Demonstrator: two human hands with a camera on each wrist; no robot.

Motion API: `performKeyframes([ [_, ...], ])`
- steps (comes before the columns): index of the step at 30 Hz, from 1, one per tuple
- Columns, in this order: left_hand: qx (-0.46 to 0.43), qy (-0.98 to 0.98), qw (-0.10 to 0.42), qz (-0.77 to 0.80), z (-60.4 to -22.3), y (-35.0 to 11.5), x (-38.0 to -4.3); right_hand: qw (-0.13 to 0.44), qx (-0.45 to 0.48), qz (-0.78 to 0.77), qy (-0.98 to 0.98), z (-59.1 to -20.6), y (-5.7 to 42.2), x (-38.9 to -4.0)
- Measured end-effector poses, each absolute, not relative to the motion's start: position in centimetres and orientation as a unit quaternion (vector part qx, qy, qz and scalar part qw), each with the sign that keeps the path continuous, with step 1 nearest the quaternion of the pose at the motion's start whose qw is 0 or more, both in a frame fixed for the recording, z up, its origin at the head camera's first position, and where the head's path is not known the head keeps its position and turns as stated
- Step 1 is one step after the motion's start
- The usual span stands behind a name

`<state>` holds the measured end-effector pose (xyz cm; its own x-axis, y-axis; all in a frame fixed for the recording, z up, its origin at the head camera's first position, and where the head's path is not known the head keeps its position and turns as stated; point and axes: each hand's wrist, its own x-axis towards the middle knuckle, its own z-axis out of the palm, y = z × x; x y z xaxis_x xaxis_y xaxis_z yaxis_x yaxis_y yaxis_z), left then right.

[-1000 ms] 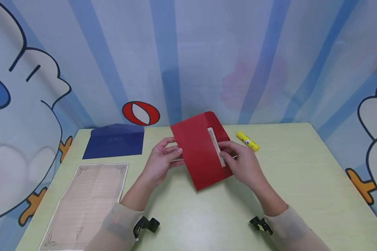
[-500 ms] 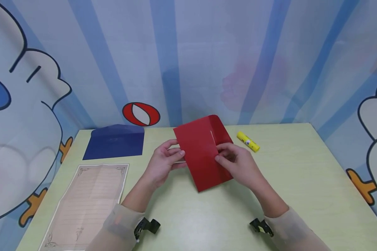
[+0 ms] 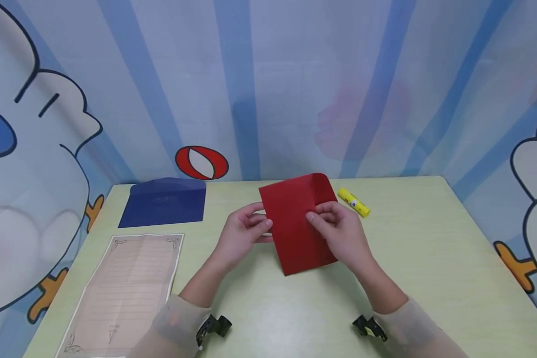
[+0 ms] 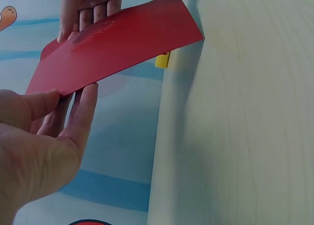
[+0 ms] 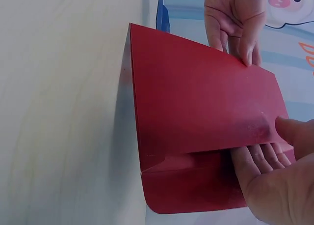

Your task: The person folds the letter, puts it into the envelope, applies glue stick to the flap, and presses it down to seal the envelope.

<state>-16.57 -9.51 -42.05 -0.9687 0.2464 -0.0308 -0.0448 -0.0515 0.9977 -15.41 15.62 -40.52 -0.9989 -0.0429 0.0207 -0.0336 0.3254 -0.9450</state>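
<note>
A red envelope point(image 3: 293, 226) is held up off the table between both hands, tilted, its flap point(image 5: 194, 193) turned toward the right. My left hand point(image 3: 241, 236) pinches its left edge, thumb on the near face and fingers behind. At the opposite side, my right hand point(image 3: 344, 231) has its fingers in the envelope's mouth, as the right wrist view shows, with the thumb pressing the outside of the front panel. No paper shows at the mouth; whatever lies inside is hidden. From the left wrist view, the envelope's smooth face point(image 4: 117, 48) spans both hands.
A yellow glue stick point(image 3: 354, 202) lies just beyond the right hand. At the back left is a dark blue envelope point(image 3: 163, 204) with its flap up. A lined sheet of letter paper point(image 3: 125, 283) lies in front of it. A printed curtain point(image 3: 286, 89) stands behind the table.
A folded white strip that stuck out of the red envelope's mouth has slid inside, pushed by the right hand. Both the envelope and the left hand have shifted slightly right.
</note>
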Motion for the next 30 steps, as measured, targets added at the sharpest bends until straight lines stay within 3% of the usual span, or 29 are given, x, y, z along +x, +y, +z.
performKeyframes([
  [5,0.080,0.691,0.107,0.711,-41.9,-9.0,-16.2,0.005,0.008,-0.585,0.811,-40.6,15.5,-15.3],
  [13,0.074,0.695,0.091,0.709,-42.0,-8.9,-15.9,0.025,-0.021,-0.589,0.807,-40.7,15.5,-15.3],
  [23,0.007,0.672,0.041,0.739,-41.5,-9.6,-16.5,-0.049,-0.083,-0.561,0.822,-40.5,15.8,-15.3],
  [30,-0.014,0.623,-0.003,0.782,-41.0,-10.4,-16.6,-0.115,-0.067,-0.553,0.823,-40.5,16.4,-15.8],
])
